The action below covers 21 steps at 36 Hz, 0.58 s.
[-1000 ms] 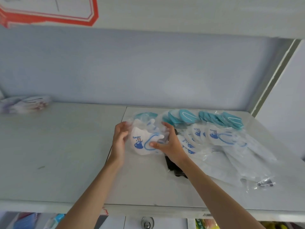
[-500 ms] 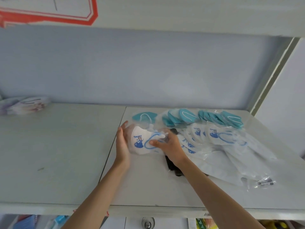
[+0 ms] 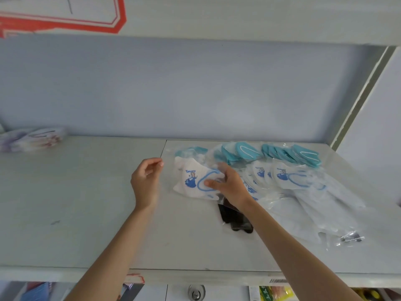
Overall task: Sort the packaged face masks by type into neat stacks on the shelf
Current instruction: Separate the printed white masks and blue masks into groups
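A white packaged mask with a blue cartoon print (image 3: 191,181) lies on the white shelf (image 3: 86,203). My right hand (image 3: 227,183) grips its right end, thumb on the blue ear loop. My left hand (image 3: 146,181) hovers just left of it, fingers loosely curled, holding nothing. More white printed masks (image 3: 288,177) fan out to the right. Teal masks (image 3: 245,152) lie in a row behind them. A black packaged mask (image 3: 236,220) lies partly under my right wrist.
A small pile of other packaged masks (image 3: 32,139) sits at the far left against the back wall. Clear plastic sleeves (image 3: 325,213) spread toward the right front. A shelf board with a red-edged label (image 3: 65,20) runs overhead. Goods show below the shelf edge.
My left hand has let go of the white printed mask and moved left, away from it. My right hand still holds that mask, which now lies flatter on the shelf.
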Motion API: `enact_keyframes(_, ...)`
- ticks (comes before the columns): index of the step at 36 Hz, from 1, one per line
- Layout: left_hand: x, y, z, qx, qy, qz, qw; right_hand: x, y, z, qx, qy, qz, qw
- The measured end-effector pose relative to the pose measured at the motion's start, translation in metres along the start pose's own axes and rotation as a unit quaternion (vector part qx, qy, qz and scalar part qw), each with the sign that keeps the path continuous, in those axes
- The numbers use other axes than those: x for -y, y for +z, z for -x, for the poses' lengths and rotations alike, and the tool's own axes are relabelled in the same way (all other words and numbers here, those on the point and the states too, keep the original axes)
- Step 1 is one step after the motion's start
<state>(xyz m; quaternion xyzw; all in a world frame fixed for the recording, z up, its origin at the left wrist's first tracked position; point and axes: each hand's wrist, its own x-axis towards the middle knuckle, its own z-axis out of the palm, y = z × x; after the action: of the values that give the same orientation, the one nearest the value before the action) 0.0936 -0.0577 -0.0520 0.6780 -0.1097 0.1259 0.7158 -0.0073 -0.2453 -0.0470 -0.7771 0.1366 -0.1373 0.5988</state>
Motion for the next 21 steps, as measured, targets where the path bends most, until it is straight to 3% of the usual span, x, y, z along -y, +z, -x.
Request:
enact_keyframes(5,-0.012,-0.001,-0.006,0.016,0.054,-0.04,0.998,0.003,-0.002,-0.002,0.029,-0.014,0.042,0.999)
enact_keyframes(13,-0.017,-0.003,-0.012,0.068,0.105,-0.141,0.982,0.003,-0.004,-0.002,0.053,-0.005,0.017,0.998)
enact_keyframes(21,-0.012,-0.01,-0.023,0.004,0.101,-0.177,0.979,-0.004,-0.011,-0.001,0.054,0.008,0.0,0.999)
